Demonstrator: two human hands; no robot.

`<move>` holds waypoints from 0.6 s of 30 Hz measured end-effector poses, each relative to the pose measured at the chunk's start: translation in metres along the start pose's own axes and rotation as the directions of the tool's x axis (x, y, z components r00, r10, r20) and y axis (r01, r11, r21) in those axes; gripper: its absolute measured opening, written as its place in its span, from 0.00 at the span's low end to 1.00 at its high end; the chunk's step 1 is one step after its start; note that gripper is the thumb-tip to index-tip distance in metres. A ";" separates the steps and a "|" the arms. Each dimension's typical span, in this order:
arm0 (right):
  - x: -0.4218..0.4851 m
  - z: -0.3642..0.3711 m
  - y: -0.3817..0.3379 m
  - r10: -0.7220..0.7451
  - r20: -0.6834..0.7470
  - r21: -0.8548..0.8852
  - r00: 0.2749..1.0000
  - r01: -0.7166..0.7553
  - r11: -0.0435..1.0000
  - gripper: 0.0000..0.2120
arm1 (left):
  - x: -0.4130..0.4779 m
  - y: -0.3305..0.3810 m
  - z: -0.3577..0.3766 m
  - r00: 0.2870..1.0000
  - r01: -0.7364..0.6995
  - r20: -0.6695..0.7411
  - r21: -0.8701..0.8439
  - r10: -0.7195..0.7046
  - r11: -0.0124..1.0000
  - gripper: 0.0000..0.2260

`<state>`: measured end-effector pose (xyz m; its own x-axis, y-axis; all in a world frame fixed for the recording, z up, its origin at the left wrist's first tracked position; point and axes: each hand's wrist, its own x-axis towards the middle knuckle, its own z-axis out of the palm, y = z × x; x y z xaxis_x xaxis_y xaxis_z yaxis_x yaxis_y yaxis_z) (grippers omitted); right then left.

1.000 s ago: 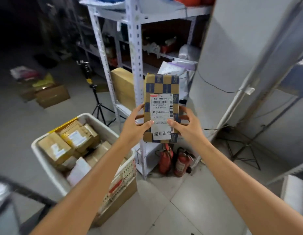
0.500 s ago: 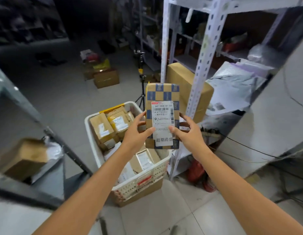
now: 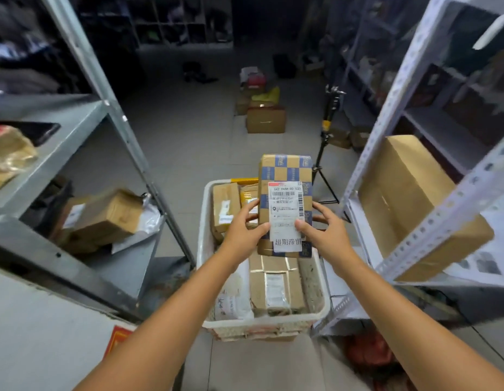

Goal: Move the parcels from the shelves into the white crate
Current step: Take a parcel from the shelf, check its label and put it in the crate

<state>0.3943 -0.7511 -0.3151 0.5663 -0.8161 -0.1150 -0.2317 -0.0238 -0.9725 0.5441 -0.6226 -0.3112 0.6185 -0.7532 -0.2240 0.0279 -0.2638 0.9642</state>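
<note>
A blue-and-tan checkered cardboard parcel [image 3: 284, 173] stands upright above the white plastic crate [image 3: 203, 221], gripped at its lower half. The left hand [image 3: 242, 228] holds its 9 o'clock edge and the right hand [image 3: 325, 231] its 3 o'clock edge, thumbs on the white label and the other fingers curled mostly out of sight behind. The parcel hides the crate's far corner, and the label's small print is unreadable. Brown taped parcels [image 3: 274, 286] cover most of the crate's floor. A grey metal shelf [image 3: 50, 142] at 9 o'clock and a white perforated shelf [image 3: 431, 221] at 3 o'clock flank the crate closely, both blurred and cut off. A blurred red shape [image 3: 366, 351] lies at 5 o'clock. Open floor runs toward 12 o'clock.
</note>
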 end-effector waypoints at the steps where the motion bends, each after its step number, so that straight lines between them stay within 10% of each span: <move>1: 0.010 0.007 0.002 0.004 0.017 -0.004 1.000 -0.004 1.000 0.22 | 0.009 -0.004 -0.004 1.000 0.010 -0.009 -0.005 -0.010 1.000 0.26; 18: 0.206 0.113 0.070 0.168 0.066 -0.170 0.984 -0.154 0.973 0.25 | 0.219 -0.095 -0.065 0.982 0.190 0.006 0.068 -0.191 0.979 0.32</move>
<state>0.5843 -0.8556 -0.4304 0.5707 -0.7685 -0.2894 -0.4474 0.0046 -0.8943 0.7280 -0.7232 -0.4430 0.5966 -0.6927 -0.4052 0.0921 -0.4425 0.8920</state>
